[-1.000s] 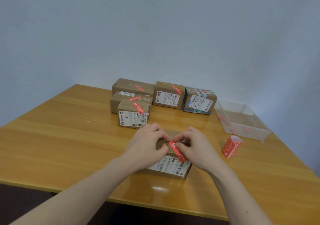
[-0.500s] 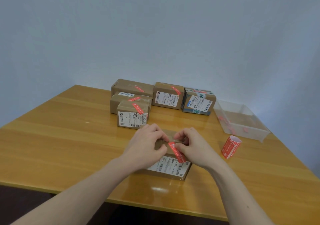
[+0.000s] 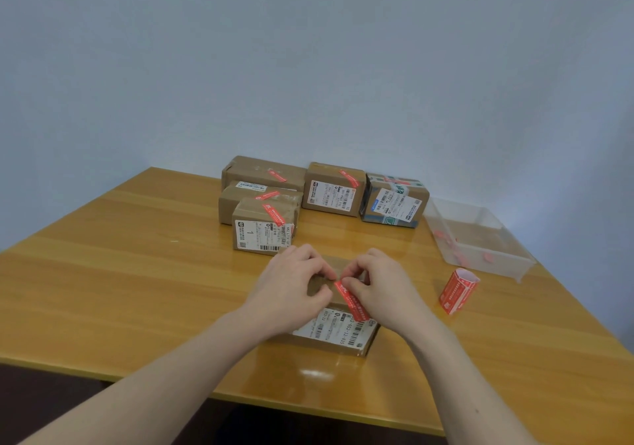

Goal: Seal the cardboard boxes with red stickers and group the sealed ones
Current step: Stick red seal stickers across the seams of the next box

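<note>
Since the earlier frame, both hands shifted slightly along the red sticker (image 3: 350,299): the left hand (image 3: 291,293) braces the near box (image 3: 334,334) on the table (image 3: 137,273), while the right hand (image 3: 384,290) pinches the sticker's upper end to press it across the seam, near the sealed boxes (image 3: 264,225) grouped behind.

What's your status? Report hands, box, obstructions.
Left hand and right hand both pressing the red sticker onto the near box. Five stickered boxes grouped behind. Nothing in the way.
</note>
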